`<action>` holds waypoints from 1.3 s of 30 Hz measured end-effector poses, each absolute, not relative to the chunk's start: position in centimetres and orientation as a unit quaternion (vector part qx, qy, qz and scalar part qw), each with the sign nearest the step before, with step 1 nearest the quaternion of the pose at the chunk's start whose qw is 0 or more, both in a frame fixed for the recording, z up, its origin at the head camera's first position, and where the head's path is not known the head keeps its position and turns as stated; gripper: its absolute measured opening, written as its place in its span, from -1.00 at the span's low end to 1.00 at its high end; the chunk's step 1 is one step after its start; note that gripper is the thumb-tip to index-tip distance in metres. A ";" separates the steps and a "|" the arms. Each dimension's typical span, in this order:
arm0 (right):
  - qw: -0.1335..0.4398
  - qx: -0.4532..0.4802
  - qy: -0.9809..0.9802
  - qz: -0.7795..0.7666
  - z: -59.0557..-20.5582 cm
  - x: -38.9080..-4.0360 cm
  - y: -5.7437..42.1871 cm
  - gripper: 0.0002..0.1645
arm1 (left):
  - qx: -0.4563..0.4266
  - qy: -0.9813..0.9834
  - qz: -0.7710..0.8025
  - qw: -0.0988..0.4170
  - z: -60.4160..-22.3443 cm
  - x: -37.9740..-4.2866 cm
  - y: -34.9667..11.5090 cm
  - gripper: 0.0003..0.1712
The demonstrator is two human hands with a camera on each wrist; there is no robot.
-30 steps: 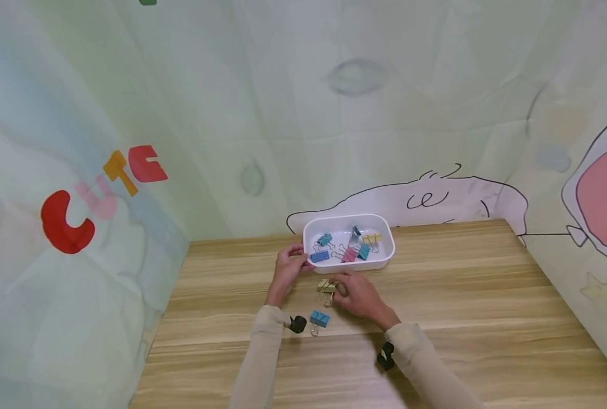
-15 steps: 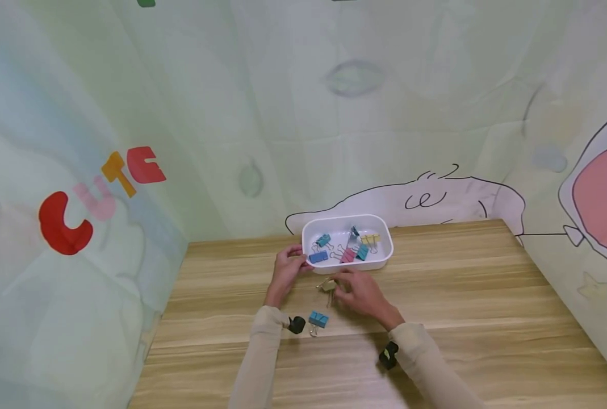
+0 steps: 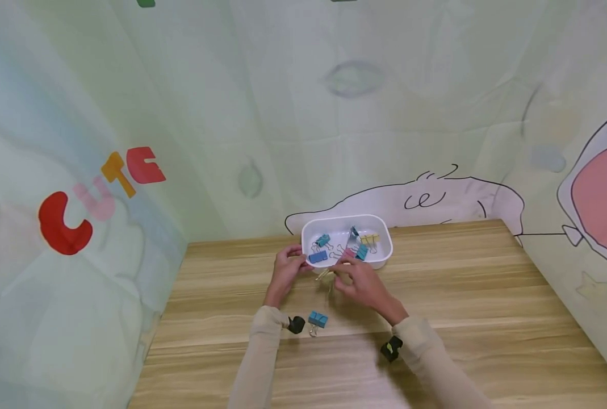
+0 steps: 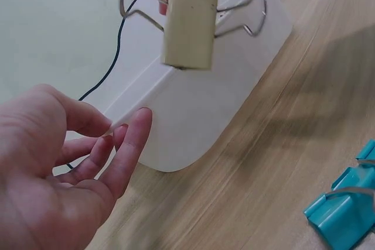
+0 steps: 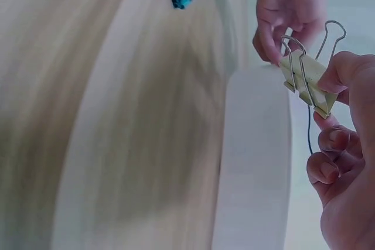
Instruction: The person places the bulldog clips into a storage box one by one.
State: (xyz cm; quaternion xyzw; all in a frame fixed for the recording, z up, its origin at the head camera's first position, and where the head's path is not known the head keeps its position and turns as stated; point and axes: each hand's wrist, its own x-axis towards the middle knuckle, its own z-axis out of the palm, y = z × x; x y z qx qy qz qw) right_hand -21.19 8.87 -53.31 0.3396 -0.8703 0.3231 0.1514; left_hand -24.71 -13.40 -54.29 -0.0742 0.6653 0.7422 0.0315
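My right hand [image 3: 363, 284] pinches a pale yellow binder clip [image 5: 307, 83] between thumb and fingers, lifted off the table just in front of the white tray [image 4: 181, 127]. Both wire handles of the clip stand out to its sides in the left wrist view. My left hand [image 3: 287, 272] grips the tray's near left corner, thumb on the rim and fingers beneath it. Inside the tray lie several binder clips: a blue one [image 3: 318, 257], teal ones, a yellow one [image 3: 370, 238] and a pink one partly hidden behind my right hand.
A single blue-teal binder clip [image 3: 318, 319] lies on the wooden table [image 3: 467, 307], near my left wrist. Behind the tray hangs a printed cloth backdrop [image 3: 262, 113], which also runs along both sides of the table.
My right hand has raised the pale yellow binder clip from the table and brought it forward to the tray's near edge. The left hand stays on the tray corner.
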 end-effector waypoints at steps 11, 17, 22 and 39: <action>0.198 0.326 -0.863 0.332 -51.3 -22.2 10.1 -0.72 | -0.074 0.671 0.737 0.036 -54.1 -24.6 -13.4 -0.59; 0.187 0.305 -0.868 0.345 -50.1 -22.9 11.3 -0.74 | -0.080 0.675 0.732 0.040 -54.0 -24.6 -13.5 -0.58; 0.184 0.281 -0.874 0.352 -49.4 -23.3 12.3 -0.73 | -0.078 0.673 0.735 0.040 -54.0 -24.6 -13.5 -0.58; 0.183 0.223 -0.880 0.378 -47.2 -24.5 14.9 -0.72 | -0.084 0.673 0.733 0.047 -54.3 -24.8 -13.7 -0.57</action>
